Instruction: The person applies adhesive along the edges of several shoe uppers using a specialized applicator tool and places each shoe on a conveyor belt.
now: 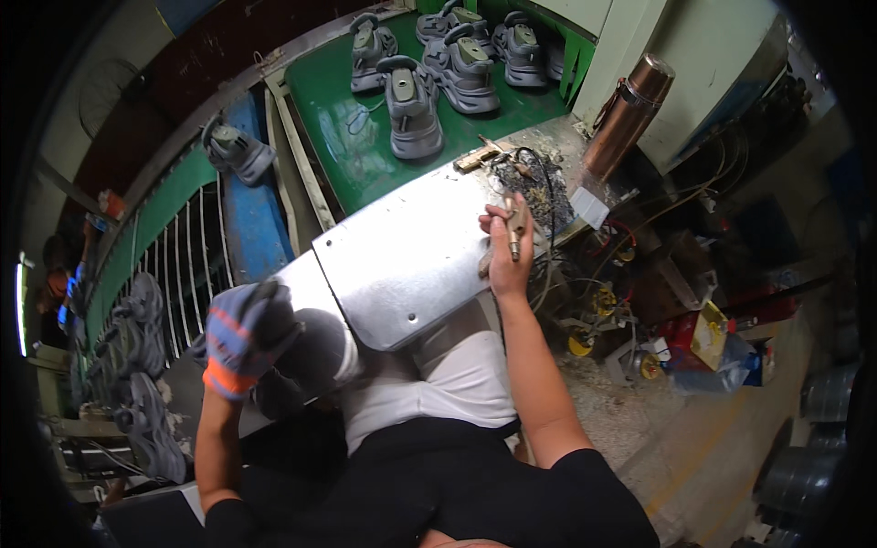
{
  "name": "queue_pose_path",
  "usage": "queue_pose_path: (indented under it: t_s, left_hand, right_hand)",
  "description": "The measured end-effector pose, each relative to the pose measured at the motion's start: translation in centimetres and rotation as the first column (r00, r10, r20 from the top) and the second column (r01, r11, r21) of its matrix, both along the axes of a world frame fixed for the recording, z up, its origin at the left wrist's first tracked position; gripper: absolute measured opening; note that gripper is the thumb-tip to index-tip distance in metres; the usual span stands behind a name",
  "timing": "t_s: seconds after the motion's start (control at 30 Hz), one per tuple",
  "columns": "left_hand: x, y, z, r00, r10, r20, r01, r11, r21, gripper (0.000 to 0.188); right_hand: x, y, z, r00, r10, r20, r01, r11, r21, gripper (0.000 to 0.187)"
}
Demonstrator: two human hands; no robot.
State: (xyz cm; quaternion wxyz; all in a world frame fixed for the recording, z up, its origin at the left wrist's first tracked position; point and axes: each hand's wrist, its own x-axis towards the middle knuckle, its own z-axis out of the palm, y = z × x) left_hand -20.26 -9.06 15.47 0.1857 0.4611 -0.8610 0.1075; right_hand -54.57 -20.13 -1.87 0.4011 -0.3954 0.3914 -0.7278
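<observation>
My left hand [245, 333] wears a grey knit glove with orange stripes and an orange cuff. Its fingers are closed on a grey shoe [320, 349], which is blurred and partly hidden by the glove, at the near left end of the metal-topped bench [402, 265]. My bare right hand [508, 251], over the bench's right end, grips a small brass-coloured metal tool with a narrow nozzle [515, 230]. A dark cord or hose [553, 187] lies close to that hand, but whether it joins the tool I cannot tell.
Several grey shoes [416, 110] with inserts stand on a green surface [338, 137] beyond the bench. One more shoe [239, 151] sits on a blue strip at left, near a shoe rack [146, 365]. A copper-coloured flask [630, 114] stands far right, beside debris [539, 187]; clutter lies below.
</observation>
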Motion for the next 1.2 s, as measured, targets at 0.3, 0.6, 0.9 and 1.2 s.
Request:
queue_pose_path:
  t_s: [0.3, 0.6, 0.9, 1.2]
  left_hand:
    - [5.8, 3.2, -0.2, 0.593, -0.094, -0.799, -0.213, 0.939, -0.268, 0.086]
    - [2.8, -1.5, 2.9, 0.493, -0.165, -0.854, 0.213, 0.975, -0.066, 0.086]
    - [1.4, -4.0, 4.2, 0.528, -0.022, -0.849, 0.161, 0.984, 0.075, 0.093]
    - [3.3, -6.0, 3.1, 0.368, -0.048, -0.929, 0.292, 0.954, 0.066, 0.073]
  right_hand:
    - [1.0, 0.9, 1.8, 0.978, -0.103, 0.182, 0.048, 0.957, 0.286, 0.048]
    - [6.4, 10.8, 10.3, 0.779, 0.617, -0.113, -0.621, 0.784, -0.005, 0.061]
    - [12.2, 6.0, 21.1, 0.638, 0.536, -0.553, -0.748, 0.601, -0.281, 0.052]
    - [14.0, 5.4, 16.9, 0.709, 0.664, -0.238, -0.704, 0.691, -0.168, 0.041]
